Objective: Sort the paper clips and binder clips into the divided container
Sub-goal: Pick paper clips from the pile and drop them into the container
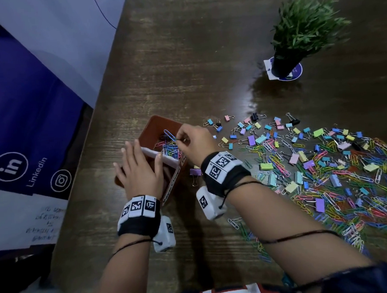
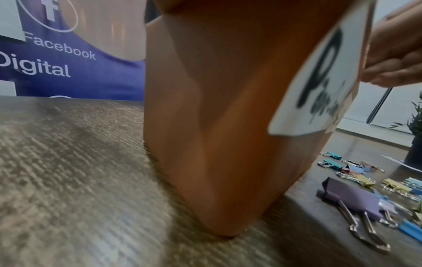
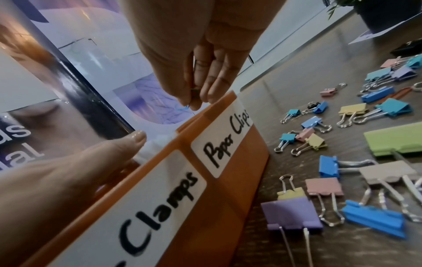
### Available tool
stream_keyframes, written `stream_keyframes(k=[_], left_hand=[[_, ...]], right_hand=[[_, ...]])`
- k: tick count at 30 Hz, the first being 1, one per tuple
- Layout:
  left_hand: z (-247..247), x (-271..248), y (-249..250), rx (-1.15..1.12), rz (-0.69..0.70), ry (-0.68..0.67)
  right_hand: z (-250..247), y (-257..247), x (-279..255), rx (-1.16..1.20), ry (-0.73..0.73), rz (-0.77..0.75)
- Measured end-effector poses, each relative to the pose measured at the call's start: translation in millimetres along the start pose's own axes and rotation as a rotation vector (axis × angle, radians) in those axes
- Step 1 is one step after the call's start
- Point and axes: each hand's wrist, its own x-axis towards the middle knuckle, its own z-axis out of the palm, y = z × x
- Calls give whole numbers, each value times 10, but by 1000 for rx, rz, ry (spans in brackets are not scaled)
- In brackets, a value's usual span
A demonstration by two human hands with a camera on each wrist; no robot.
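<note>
The left hand (image 1: 140, 171) lies flat, fingers straight, over the near compartment of the orange box (image 1: 155, 128), left of centre in the head view, so what that compartment holds is hidden. Its fingertips (image 3: 137, 137) reach the white divider (image 1: 166, 159). From the left wrist camera the hand itself is out of view; only the box's blurred outer wall (image 2: 217, 108) fills the middle of the frame, with a label (image 2: 319, 81) cut off after "Pa".

The right hand (image 1: 194, 141) hovers over the far compartment, thumb and fingers pinched on a blue paper clip (image 1: 169, 134) that sticks up toward the upper left. In the right wrist view just a blue tip (image 3: 184, 108) shows below the fingers (image 3: 210, 81), along with a dark green speck too small to identify. Below it the far compartment holds a tangle of coloured paper clips (image 1: 171, 148), too overlapped to count.

Two labels are readable on the box's side: "Paper Clips" (image 3: 224, 142) on the far half and "Clamps" (image 3: 160, 207) on the near half, the latter's first word cut off at the bottom of the frame.

Paper clips and binder clips (image 1: 323, 168) are spread across the right half of the table (image 1: 184, 68), far too many to count, running off the right edge. One purple binder clip (image 1: 195, 172) lies just beside the box. One potted plant (image 1: 305, 28) stands at the upper right, and one banner (image 1: 29, 110) fills the left.
</note>
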Motion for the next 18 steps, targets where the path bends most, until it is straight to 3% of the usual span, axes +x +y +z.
stream_keyframes(k=[3,7,11,18], left_hand=[[0,-7,6,18,4,-8],[2,-6,0,23,7,-13],[-5,4,1,21,10,-27],[-122,-34,183,-65,132,7]], right_hand=[[49,22,29,-67,-77,-15],[-56,122,-95,-40,80,-94],[-276,274,-287,-42,153,-60],[-679,794,-735,-22,103,219]])
